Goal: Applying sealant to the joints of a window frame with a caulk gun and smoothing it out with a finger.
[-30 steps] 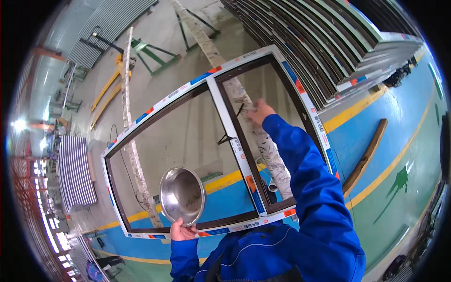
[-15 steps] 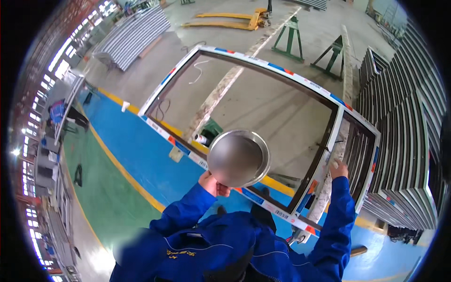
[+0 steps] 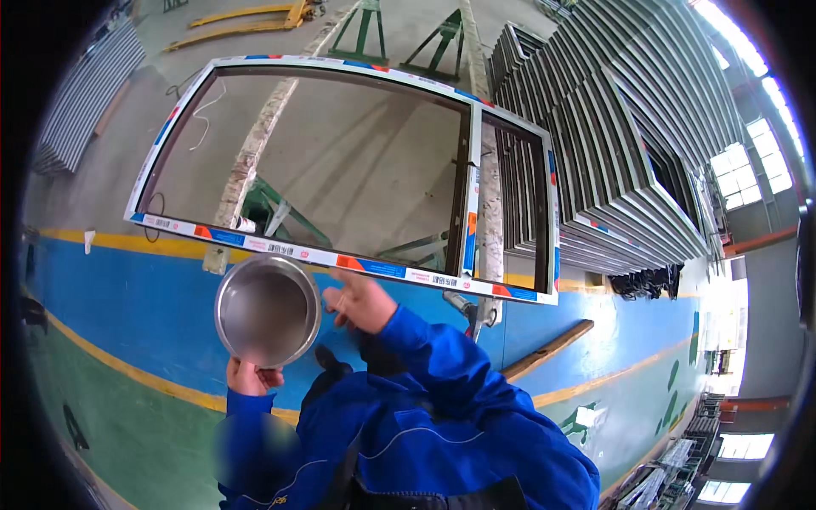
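Closest to the camera were the blue work-jacket sleeves, both arms raised in front of the person. The left hand (image 3: pixel 252 374) was clamped on the lower rim of a round shiny steel bowl (image 3: pixel 268 310), fingers curled tight around the edge, holding it up so its open side faced the camera. The inside of the bowl looked blurry, so I couldn't tell if anything was in it. The right hand (image 3: pixel 361 299) was just beside the bowl on its right, fingers spread apart and gripping nothing; whether a fingertip actually brushed the rim, I couldn't tell.

Right past both hands sat the big white rectangular window frame (image 3: pixel 357 263), with coloured protective tape strips along its edges. Its near rail ran just above the bowl and the open hand. The frame was split by an upright bar into one wide opening on the left and a narrow one on the right, and it rested on green metal trestles (image 3: pixel 280 212) that showed through the opening.

Under all of it was the workshop floor (image 3: pixel 127 297), painted blue with yellow lines and a green band nearer the person, going to bare grey concrete further out. A wooden plank (image 3: pixel 548 348) lay on the blue part off to the right.

Further back on the right leaned a big stack of grey window frames (image 3: pixel 612 153). At the far top lay a yellow pallet truck (image 3: pixel 246 17).
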A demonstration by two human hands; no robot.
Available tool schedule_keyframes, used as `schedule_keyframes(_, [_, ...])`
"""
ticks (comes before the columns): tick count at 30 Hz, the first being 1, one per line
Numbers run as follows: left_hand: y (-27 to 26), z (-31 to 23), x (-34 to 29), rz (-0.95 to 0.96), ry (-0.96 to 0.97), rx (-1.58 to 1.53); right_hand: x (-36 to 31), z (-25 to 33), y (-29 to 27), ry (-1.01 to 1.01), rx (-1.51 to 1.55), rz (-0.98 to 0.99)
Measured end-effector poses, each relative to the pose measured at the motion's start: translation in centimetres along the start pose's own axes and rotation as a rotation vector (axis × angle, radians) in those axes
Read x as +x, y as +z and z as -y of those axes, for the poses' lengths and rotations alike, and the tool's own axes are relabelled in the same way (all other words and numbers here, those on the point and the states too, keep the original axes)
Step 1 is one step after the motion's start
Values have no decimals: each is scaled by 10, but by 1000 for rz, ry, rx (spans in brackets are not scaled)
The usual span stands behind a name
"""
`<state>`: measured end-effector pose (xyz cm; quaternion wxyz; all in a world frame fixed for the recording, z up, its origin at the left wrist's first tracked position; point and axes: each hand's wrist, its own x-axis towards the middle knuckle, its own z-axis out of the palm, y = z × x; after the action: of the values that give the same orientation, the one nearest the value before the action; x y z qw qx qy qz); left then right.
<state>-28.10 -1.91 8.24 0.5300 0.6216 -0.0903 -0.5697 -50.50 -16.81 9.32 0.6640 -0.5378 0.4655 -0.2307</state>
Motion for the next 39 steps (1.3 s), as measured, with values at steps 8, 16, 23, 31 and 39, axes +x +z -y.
schedule_keyframes(8, [-47, 70, -35, -135, -17, -90, -7, -70, 62, 15, -252, 266])
schedule_keyframes(16, [-80, 117, -35, -157, -90, -339, 7, -103, 99, 269, 83, 407])
schedule_keyframes(23, [-147, 193, 21, -203, -272, -425, 57, -206, 125, 402, 29, 200])
schedule_keyframes(31, [-250, 421, 83, -413, -233, 695, 195, -414, 150, 570, 73, 10])
schedule_keyframes(39, [-262, 454, 104, -257, -248, 1022, 345, -612, 161, 622, 213, -119])
